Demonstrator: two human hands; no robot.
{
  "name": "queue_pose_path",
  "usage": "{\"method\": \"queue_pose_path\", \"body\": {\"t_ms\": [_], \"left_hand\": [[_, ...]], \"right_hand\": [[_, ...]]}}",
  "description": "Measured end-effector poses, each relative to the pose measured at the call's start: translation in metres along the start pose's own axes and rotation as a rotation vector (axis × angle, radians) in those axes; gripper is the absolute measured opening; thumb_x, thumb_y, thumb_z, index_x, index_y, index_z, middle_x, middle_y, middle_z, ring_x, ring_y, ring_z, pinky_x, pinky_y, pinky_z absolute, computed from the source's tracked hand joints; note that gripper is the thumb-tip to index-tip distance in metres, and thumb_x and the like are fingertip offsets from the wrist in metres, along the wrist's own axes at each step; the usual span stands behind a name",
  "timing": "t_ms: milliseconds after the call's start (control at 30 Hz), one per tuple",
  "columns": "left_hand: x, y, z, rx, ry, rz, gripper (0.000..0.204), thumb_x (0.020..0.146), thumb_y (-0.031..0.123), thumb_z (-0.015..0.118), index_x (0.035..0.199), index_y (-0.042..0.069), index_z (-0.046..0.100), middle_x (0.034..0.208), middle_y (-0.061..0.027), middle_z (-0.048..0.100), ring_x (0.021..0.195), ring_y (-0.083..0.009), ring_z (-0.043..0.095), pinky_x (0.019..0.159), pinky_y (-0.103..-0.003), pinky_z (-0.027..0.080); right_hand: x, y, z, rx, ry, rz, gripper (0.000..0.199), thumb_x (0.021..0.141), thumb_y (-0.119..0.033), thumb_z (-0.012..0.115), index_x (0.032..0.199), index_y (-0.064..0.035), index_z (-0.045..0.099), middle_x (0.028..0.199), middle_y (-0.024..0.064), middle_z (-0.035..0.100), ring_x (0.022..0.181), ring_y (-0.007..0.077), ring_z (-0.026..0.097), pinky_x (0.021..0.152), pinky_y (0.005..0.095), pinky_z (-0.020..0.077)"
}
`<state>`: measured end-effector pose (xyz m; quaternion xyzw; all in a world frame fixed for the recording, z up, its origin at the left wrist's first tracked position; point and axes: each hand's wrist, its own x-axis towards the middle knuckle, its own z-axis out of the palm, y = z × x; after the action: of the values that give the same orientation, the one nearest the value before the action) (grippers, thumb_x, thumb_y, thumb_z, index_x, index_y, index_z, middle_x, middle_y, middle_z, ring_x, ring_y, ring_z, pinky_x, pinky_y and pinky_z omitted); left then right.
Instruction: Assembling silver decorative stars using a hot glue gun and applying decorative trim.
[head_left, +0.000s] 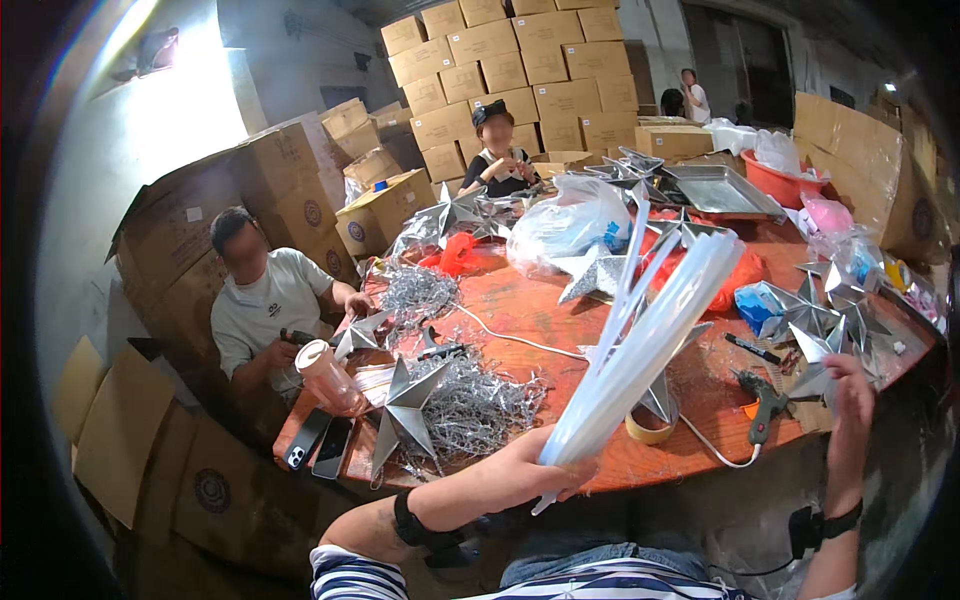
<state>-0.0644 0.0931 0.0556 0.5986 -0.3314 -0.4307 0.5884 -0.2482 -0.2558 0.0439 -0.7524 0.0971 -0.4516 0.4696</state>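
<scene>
My left hand [522, 470] is closed round the lower end of a bundle of long, translucent white glue sticks [640, 350], which fan up and to the right over the table. At the table's right edge my right hand [850, 400] is raised with its fingers apart and nothing visible in it. It is nearest to a group of silver stars [820, 325]; whether it touches one I cannot tell. A grey-green glue gun [766, 405] with a white cord lies left of that hand. Behind the sticks a silver star is partly hidden, beside a roll of tape [650, 430].
Silver tinsel [485, 400], another star [405, 410], two phones [333, 446] and a pink cup [330, 378] occupy the red table's left side. A co-worker [275, 300] holds a glue gun there; another person [500, 160] sits opposite. A marker [752, 348] lies right of the sticks.
</scene>
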Motion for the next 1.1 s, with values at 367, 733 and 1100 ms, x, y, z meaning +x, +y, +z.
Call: {"method": "queue_pose_path", "body": {"t_ms": [367, 733, 1100], "left_hand": [[0.052, -0.045, 0.053, 0.419, 0.057, 0.445, 0.032, 0.082, 0.018, 0.067, 0.106, 0.0, 0.056, 0.09, -0.0109, 0.063, 0.084, -0.0159, 0.059, 0.077, -0.03, 0.047], [0.056, -0.114, 0.016, -0.465, 0.265, -0.064, 0.041, 0.08, 0.016, 0.064, 0.115, -0.001, 0.052, 0.11, -0.0095, 0.059, 0.1, -0.0194, 0.056, 0.086, -0.034, 0.046], [0.053, -0.147, -0.002, 0.014, 0.166, -0.165, 0.041, 0.081, 0.015, 0.064, 0.116, -0.001, 0.051, 0.112, -0.0098, 0.058, 0.101, -0.0201, 0.056, 0.086, -0.034, 0.046]], "right_hand": [[-0.026, -0.08, 0.13, 0.869, -0.821, 0.33, 0.065, 0.067, -0.029, 0.082, 0.114, -0.0015, 0.046, 0.087, 0.0079, 0.063, 0.085, 0.0153, 0.061, 0.077, 0.0261, 0.048], [-0.041, -0.071, 0.195, 0.628, -0.857, 0.003, 0.038, 0.074, -0.019, 0.071, 0.106, -0.0072, 0.054, 0.087, 0.0108, 0.062, 0.078, 0.0281, 0.062, 0.069, 0.0331, 0.0485], [-0.024, -0.081, 0.206, 0.76, -0.799, -0.29, 0.029, 0.074, -0.019, 0.064, 0.098, -0.0071, 0.053, 0.078, 0.0184, 0.061, 0.071, 0.0356, 0.063, 0.065, 0.04, 0.0501]]}}
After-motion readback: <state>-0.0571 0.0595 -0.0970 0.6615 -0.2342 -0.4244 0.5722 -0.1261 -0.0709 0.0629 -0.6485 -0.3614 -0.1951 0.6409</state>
